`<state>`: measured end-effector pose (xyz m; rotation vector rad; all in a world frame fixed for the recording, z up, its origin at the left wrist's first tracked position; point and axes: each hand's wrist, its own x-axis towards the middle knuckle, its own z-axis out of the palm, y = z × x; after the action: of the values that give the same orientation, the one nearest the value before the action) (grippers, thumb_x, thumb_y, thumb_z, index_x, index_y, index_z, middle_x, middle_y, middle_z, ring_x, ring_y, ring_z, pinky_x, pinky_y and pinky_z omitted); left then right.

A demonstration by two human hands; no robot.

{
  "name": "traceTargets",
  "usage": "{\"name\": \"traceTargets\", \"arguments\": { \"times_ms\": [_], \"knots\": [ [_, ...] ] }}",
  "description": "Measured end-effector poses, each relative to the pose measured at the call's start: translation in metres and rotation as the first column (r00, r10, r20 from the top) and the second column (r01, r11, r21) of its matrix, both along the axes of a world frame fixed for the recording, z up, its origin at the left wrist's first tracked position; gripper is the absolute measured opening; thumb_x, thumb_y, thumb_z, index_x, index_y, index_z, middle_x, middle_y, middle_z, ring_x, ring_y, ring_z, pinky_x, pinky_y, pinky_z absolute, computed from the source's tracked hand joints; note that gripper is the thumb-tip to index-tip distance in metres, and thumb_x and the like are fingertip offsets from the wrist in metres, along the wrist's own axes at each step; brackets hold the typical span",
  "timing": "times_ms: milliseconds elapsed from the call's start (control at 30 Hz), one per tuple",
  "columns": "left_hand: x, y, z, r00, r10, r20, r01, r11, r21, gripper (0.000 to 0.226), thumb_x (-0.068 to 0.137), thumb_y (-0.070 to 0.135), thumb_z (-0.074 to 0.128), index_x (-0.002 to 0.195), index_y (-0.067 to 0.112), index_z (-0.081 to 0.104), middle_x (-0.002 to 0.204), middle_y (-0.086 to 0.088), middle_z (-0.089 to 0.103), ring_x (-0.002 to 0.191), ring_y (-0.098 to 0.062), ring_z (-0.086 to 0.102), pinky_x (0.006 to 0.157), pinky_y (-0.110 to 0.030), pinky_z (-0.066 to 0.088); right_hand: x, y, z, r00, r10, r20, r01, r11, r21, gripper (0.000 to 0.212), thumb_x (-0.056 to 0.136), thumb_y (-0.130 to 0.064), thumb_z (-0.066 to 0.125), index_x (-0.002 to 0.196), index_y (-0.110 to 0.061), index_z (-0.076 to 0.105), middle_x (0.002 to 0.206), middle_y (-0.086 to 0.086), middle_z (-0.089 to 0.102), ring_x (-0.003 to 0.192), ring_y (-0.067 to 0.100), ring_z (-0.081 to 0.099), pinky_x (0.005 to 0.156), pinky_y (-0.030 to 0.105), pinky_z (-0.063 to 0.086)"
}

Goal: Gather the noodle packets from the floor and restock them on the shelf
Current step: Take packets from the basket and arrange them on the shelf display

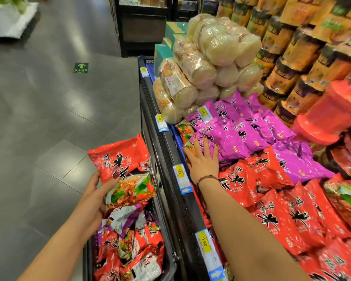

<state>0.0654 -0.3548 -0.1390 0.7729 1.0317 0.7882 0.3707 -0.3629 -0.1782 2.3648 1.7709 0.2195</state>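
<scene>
My left hand (97, 196) grips a red noodle packet (124, 169) and holds it above a black basket (170, 254) on the floor, which is filled with several red and purple packets (130, 246). My right hand (203, 159) lies flat with straight, spread fingers on the packets at the shelf's front edge, touching a purple packet (231, 138) and a red one under the palm. Red packets (276, 209) and purple packets (257, 122) cover the shelf (182, 179) in rows.
Clear bags of pale noodle cakes (207, 67) are stacked at the shelf's far end. Orange cup noodles (302, 47) and a red tub (332, 110) rise at the right. Yellow price tags (179, 171) line the shelf rail. Grey tiled floor (49, 128) stretches to the left.
</scene>
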Motion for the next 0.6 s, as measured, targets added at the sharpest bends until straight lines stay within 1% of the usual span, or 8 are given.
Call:
{"name": "traceTargets", "arguments": {
  "times_ms": [100,167,267,300,367,400,433,600],
  "knots": [
    [0.000,-0.001,0.003,1.000,-0.023,0.020,0.023,1.000,0.000,0.105,0.046,0.040,0.093,0.137,0.026,0.042,0.113,-0.007,0.070,0.097,-0.031,0.070,0.079,-0.041,0.057,-0.003,0.001,0.010,0.998,0.009,-0.063,-0.007,0.999,0.034,0.062,0.095,-0.033,0.049,0.150,-0.035,0.022,0.163,0.004,-0.004,0.148,0.034,-0.008,0.114,0.060,-0.006],
    [0.004,-0.002,0.003,0.998,-0.055,0.031,0.055,0.998,0.007,0.095,0.050,0.038,0.091,0.133,0.027,0.046,0.111,-0.008,0.071,0.095,-0.031,0.070,0.072,-0.039,0.059,-0.011,-0.005,0.022,0.981,0.022,-0.190,0.018,0.979,0.204,0.060,0.092,-0.028,0.055,0.148,-0.025,0.034,0.160,0.010,0.015,0.147,0.035,0.010,0.116,0.057,0.007],
    [0.016,0.001,-0.001,0.994,-0.105,0.022,0.105,0.994,0.012,0.081,0.061,0.023,0.085,0.133,0.026,0.047,0.116,-0.010,0.069,0.100,-0.031,0.068,0.087,-0.046,0.053,-0.026,-0.026,0.031,0.889,0.136,-0.437,0.123,0.849,0.513,0.050,0.087,-0.025,0.059,0.134,-0.013,0.054,0.145,0.016,0.044,0.136,0.034,0.039,0.112,0.047,0.030],
    [0.022,0.001,-0.003,0.990,-0.138,0.009,0.138,0.990,0.012,0.081,0.061,0.024,0.086,0.133,0.028,0.047,0.117,-0.008,0.068,0.104,-0.031,0.067,0.093,-0.048,0.050,-0.032,-0.037,0.038,0.767,0.185,-0.614,0.204,0.837,0.507,0.048,0.089,-0.028,0.057,0.134,-0.012,0.054,0.140,0.013,0.049,0.131,0.028,0.045,0.111,0.043,0.035],
    [0.039,-0.001,-0.004,0.975,-0.223,-0.018,0.224,0.975,0.018,0.084,0.053,0.034,0.086,0.129,0.031,0.050,0.116,-0.006,0.069,0.109,-0.030,0.064,0.099,-0.053,0.046,-0.048,-0.060,0.057,0.341,0.197,-0.919,0.360,0.876,0.321,0.048,0.094,-0.029,0.058,0.140,-0.017,0.047,0.127,0.002,0.058,0.114,0.010,0.056,0.104,0.034,0.044],
    [0.049,-0.003,-0.004,0.963,-0.267,-0.029,0.268,0.963,0.027,0.081,0.051,0.036,0.085,0.126,0.032,0.052,0.114,-0.006,0.070,0.108,-0.031,0.065,0.098,-0.053,0.046,-0.052,-0.071,0.063,0.137,0.177,-0.975,0.382,0.898,0.217,0.052,0.094,-0.025,0.061,0.142,-0.021,0.043,0.120,-0.003,0.061,0.104,0.003,0.059,0.097,0.028,0.049],
    [0.060,-0.005,-0.003,0.948,-0.315,-0.036,0.316,0.948,0.033,0.079,0.052,0.035,0.084,0.124,0.033,0.053,0.113,-0.007,0.070,0.105,-0.030,0.066,0.096,-0.052,0.048,-0.052,-0.081,0.065,0.039,0.160,-0.986,0.371,0.914,0.163,0.058,0.091,-0.023,0.065,0.143,-0.023,0.039,0.115,-0.007,0.062,0.098,0.001,0.061,0.090,0.023,0.051],
    [0.121,-0.016,-0.002,0.862,-0.497,-0.101,0.507,0.850,0.142,0.068,0.077,0.015,0.077,0.136,0.023,0.046,0.096,0.000,0.073,0.090,-0.014,0.070,0.083,-0.031,0.054,-0.044,-0.125,0.046,0.064,0.093,-0.994,0.583,0.805,0.113,0.068,0.066,-0.033,0.085,0.123,-0.025,0.050,0.113,-0.006,0.067,0.104,0.008,0.065,0.092,0.042,0.053]
  ]
}}
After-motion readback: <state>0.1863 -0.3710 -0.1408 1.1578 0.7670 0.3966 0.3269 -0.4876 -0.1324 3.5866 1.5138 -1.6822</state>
